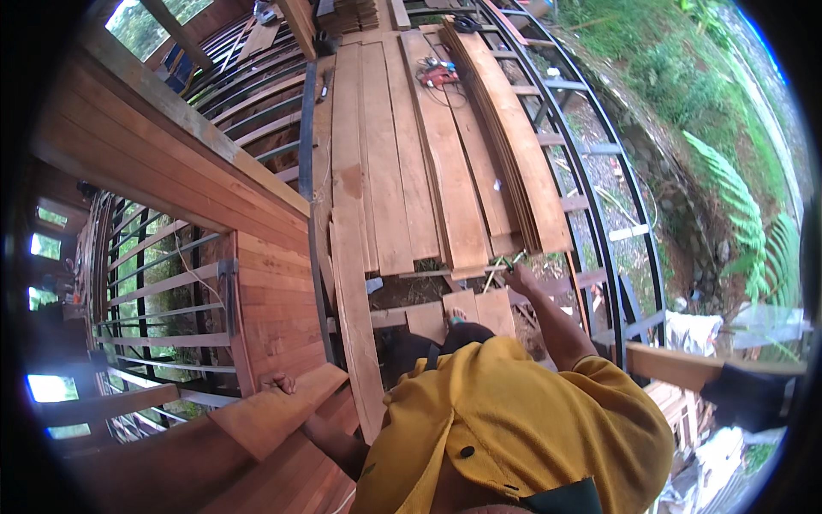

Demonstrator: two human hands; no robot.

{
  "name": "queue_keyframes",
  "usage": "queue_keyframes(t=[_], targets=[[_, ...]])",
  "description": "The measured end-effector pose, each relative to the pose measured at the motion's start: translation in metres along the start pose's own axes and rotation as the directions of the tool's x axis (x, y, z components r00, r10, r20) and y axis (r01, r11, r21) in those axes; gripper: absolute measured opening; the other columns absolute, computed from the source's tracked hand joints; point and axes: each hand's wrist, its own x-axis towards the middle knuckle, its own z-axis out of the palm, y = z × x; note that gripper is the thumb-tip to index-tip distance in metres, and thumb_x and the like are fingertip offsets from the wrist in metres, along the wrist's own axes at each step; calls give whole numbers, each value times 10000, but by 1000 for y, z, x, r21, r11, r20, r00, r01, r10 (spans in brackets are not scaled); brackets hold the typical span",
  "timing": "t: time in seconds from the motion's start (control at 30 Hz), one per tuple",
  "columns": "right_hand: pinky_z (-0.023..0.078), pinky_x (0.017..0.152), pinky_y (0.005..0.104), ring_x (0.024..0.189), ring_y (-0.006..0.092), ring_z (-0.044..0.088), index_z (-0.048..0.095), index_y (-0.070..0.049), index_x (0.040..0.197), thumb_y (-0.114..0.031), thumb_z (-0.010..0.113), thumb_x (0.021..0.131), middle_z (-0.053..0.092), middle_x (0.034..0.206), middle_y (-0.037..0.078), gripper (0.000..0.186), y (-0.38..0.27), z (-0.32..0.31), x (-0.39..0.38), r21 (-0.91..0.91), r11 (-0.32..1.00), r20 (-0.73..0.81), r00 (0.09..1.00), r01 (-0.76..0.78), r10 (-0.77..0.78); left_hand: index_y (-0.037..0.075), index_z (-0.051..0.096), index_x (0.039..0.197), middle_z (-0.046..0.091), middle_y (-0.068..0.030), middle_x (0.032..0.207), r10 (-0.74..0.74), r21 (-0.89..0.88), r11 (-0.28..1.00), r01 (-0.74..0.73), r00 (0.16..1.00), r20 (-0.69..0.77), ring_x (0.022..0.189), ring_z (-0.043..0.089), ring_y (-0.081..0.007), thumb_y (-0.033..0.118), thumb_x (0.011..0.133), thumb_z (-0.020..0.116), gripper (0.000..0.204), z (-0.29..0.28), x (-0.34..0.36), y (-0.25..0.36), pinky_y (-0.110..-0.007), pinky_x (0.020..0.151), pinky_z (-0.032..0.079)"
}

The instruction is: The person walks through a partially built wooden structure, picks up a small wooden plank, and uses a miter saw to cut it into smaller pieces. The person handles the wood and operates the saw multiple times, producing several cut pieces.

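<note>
My left hand [281,383] is at the lower left, its fingers curled over the edge of a short wooden board [272,418]. That board slants beside a wall of reddish planks, and my forearm passes partly behind it. My right hand [519,278] reaches forward, closed around a small green object [511,264] too small to make out. It is close to the near ends of long planks [462,214] laid lengthwise on the floor frame. One bare foot [457,315] rests on a short board below them.
A red power tool [439,79] with a cord lies on the planks ahead. A stack of long boards [514,146] runs along the right. Gaps open between dark metal joists [591,171] at the right, above a grassy slope. A plank wall [274,300] stands at the left.
</note>
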Motion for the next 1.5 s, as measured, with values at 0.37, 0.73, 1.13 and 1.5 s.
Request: queue_keyframes(t=[0.37,0.73,1.13,1.5], targets=[[540,686,445,729,309,717,700,-29,962,-352,628,949,721,764,160,332,-230,-24,301,351,933,62,993,72,-100,-18,605,1032,517,-82,696,-102,8,995,102,992,78,596,474,-153,221,1021,542,247,-96,317,-144,-257,564,420],[563,721,357,748,200,740,750,-20,1006,-319,667,931,770,812,116,320,-321,-12,453,423,837,134,938,-346,319,-25,608,1023,490,-63,683,-364,21,926,378,871,330,586,422,-142,268,1042,514,308,-141,721,-179,-266,559,362],[562,790,480,881,364,731,750,-60,976,-440,639,914,747,844,181,401,-486,10,800,74,997,306,951,29,-50,-2,574,1064,512,-24,664,257,-100,962,-256,966,5,562,469,-138,263,1041,516,271,-184,911,-255,-310,555,368],[560,786,446,907,374,719,703,-34,990,-458,745,898,736,919,185,436,-937,-109,1106,113,728,273,684,676,-677,6,560,1285,557,-40,761,495,56,855,-515,780,-384,673,563,-188,310,1043,517,391,-295,921,-263,-360,647,462]])
